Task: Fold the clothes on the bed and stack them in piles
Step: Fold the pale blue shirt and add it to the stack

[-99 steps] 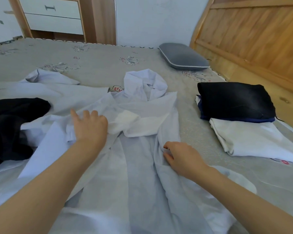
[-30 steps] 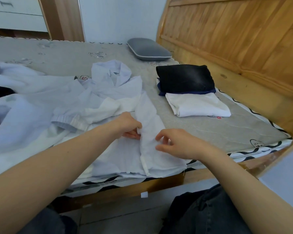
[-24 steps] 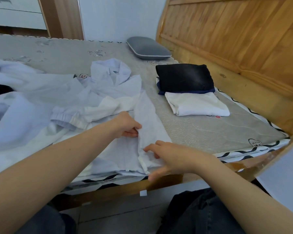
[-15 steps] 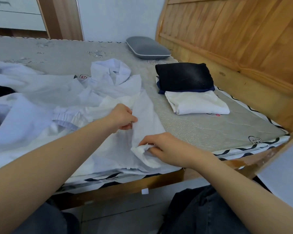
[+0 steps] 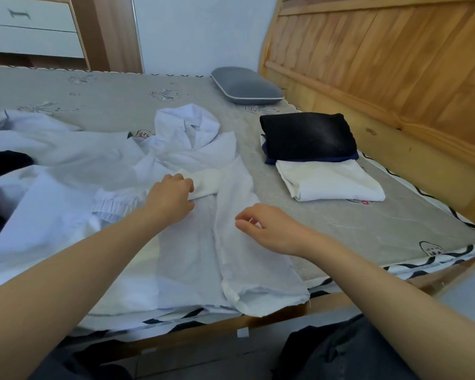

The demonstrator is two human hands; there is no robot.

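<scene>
The white shirt (image 5: 203,242) lies spread on the bed (image 5: 340,229) under both hands: the left hand (image 5: 170,200) grips its sleeve, the right hand (image 5: 269,229) hovers loosely curled, holding nothing.

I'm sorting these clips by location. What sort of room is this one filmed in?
Most likely a bedroom in a home. There is a bed with a patterned mattress and wooden headboard, a grey pillow on it, and a white chest of drawers by the far wall.
</scene>
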